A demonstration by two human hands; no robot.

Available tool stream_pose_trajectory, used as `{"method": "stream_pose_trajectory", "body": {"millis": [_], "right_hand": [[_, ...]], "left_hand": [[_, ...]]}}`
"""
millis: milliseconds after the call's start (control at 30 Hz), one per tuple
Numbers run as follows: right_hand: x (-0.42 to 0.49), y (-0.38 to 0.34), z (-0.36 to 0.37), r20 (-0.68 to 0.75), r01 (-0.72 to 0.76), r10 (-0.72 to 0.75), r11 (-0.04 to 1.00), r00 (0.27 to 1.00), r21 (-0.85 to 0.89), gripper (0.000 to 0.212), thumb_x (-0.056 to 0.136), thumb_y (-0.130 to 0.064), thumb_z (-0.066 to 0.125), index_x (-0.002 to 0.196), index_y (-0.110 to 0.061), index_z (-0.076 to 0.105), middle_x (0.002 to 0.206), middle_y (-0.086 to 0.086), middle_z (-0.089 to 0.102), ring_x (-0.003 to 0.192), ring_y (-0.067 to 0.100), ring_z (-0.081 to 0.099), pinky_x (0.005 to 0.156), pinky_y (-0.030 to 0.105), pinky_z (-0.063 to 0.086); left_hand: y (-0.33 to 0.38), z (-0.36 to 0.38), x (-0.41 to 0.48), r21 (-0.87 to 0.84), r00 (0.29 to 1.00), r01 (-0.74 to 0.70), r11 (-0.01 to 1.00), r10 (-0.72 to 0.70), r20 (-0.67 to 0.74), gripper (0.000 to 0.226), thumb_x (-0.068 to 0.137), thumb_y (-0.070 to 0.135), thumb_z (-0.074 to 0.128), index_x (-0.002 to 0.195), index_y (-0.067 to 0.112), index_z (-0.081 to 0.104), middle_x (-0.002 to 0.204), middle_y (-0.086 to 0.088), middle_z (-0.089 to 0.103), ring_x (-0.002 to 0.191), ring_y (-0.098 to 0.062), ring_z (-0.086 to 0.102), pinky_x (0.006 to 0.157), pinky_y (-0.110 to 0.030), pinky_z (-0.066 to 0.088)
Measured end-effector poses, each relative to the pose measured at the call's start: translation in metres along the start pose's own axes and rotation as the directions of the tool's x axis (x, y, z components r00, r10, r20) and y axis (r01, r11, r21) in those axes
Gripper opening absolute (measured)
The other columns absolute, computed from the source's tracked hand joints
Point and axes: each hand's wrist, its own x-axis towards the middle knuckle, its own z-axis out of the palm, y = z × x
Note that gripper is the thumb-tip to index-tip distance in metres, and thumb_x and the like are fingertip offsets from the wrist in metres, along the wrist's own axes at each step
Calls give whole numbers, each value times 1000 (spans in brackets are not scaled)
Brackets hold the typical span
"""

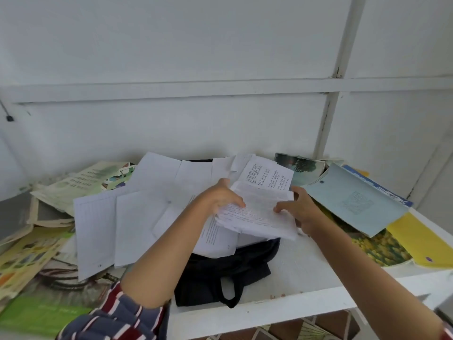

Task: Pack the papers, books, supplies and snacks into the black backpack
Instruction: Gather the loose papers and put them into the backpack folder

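Note:
The black backpack [220,271] lies flat on the white table [301,273], its far half buried under loose white papers [117,224]. My left hand [221,196] and my right hand [300,209] grip a small stack of written sheets [259,212] from either side, above the backpack's upper part. A handwritten note [267,176] lies just beyond the stack. Thin books lie to the right: a light blue one [353,200], a yellow one [421,241] and one with a flower cover [382,246].
Worn booklets [81,182] and illustrated sheets [22,261] pile up at the left, with a green book [41,315] at the near left corner. A white panelled wall [220,119] stands right behind the table. The table's front edge [269,312] runs below the backpack.

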Motion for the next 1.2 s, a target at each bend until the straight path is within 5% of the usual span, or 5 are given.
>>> {"method": "stream_pose_trajectory", "body": {"millis": [167,333,800,1000,1200], "right_hand": [[4,-35,-9,41,101,-105,991,994,91,48,75,11,62,110,-21,59,124,13,54,106,34,57,92,48,49],[36,-52,-14,-13,198,-197,978,980,66,47,78,14,60,120,-6,56,122,16,57,94,30,61,75,34,52],[108,-21,-6,-87,-1,-4,998,996,-64,50,80,13,58,126,-3,48,130,16,49,100,28,52,73,31,45],[111,-22,-7,-130,-45,47,999,990,16,56,73,16,61,123,-8,51,129,16,49,105,31,53,85,39,49],[96,-56,-10,-86,105,-92,981,992,165,60,72,19,61,124,-7,50,120,12,47,110,33,52,84,37,48]], "left_hand": [[27,-16,-3,-116,986,-165,979,166,1,66,82,-3,65,139,20,39,131,-5,49,107,-18,52,88,-26,46],[30,-9,31,-4,954,-299,954,299,-23,57,84,-8,59,135,14,47,134,-3,47,116,-16,50,90,-17,41],[13,23,114,234,971,-211,949,231,-59,59,81,-1,67,134,18,49,143,-6,41,128,-25,43,106,-35,39],[21,15,104,129,963,-251,959,261,-65,61,79,-10,64,133,14,50,140,-6,43,124,-22,46,85,-20,42],[42,-17,81,-177,943,-331,927,320,-86,70,77,-13,65,136,17,44,133,-11,51,110,-17,53,79,-15,50]]}}
